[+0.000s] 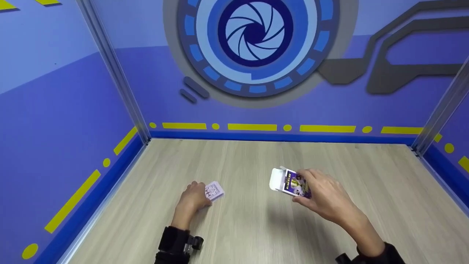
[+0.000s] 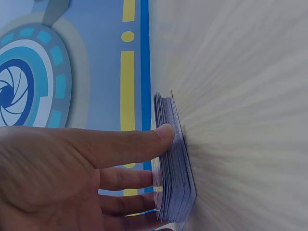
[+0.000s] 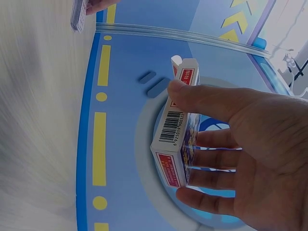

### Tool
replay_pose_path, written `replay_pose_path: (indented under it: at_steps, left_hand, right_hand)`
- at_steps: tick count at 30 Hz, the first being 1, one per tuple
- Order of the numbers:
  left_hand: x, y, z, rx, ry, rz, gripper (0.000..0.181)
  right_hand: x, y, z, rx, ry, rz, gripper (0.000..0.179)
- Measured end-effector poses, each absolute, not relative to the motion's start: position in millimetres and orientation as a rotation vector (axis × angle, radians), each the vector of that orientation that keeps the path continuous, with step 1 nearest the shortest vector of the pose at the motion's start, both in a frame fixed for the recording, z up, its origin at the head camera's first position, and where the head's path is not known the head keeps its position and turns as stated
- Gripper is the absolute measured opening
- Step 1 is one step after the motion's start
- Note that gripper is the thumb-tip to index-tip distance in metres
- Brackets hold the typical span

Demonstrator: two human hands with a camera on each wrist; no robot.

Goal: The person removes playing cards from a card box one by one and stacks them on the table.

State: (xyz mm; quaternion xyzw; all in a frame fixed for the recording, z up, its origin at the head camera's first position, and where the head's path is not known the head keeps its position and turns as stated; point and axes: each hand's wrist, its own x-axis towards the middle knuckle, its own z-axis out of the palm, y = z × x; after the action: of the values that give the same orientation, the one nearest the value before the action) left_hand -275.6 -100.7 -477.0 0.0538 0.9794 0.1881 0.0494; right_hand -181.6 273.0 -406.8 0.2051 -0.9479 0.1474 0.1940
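Note:
My left hand [image 1: 192, 198] grips a deck of playing cards [image 1: 214, 190] by its sides, low over the table at centre left. In the left wrist view the thumb presses one long edge of the deck [image 2: 175, 178], and several fingers reach round the far side. Whether the deck touches the table I cannot tell. Off to the right, my right hand [image 1: 326, 194] holds a purple and white card box [image 1: 296, 183] above the table, its white end flap open toward the left. A barcode shows on the box's narrow side [image 3: 172, 127], with the thumb pressed there.
The pale wood table [image 1: 242, 227] spreads beneath both hands. A blue panel wall [image 1: 256, 113] with yellow marks closes off the back, and another side wall [image 1: 73, 146] stands at left. Metal corner posts [image 1: 117, 73] join the panels.

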Motion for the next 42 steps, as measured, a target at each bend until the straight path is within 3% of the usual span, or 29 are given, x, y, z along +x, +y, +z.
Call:
replay_pose_path:
  at_steps: [17, 26, 35, 42]
  left_hand:
    - [-271, -94, -462, 0.207, 3.045, 0.694, 0.068]
    - [-248, -55, -434, 0.605, 3.254, 0.895, 0.04]
    - [-216, -5, -424, 0.976, 3.078, 1.317, 0.012]
    - [-196, 19, -427, 1.063, 2.808, 1.645, 0.016]
  right_hand:
    - [-182, 270, -407, 0.59, -2.68, 0.473, 0.067]
    - [-182, 265, -409, 0.592, -2.694, 0.482, 0.069]
    - [-181, 258, -411, 0.621, -2.693, 0.466, 0.074]
    - [-178, 251, -414, 0.705, -2.632, 0.437, 0.077]
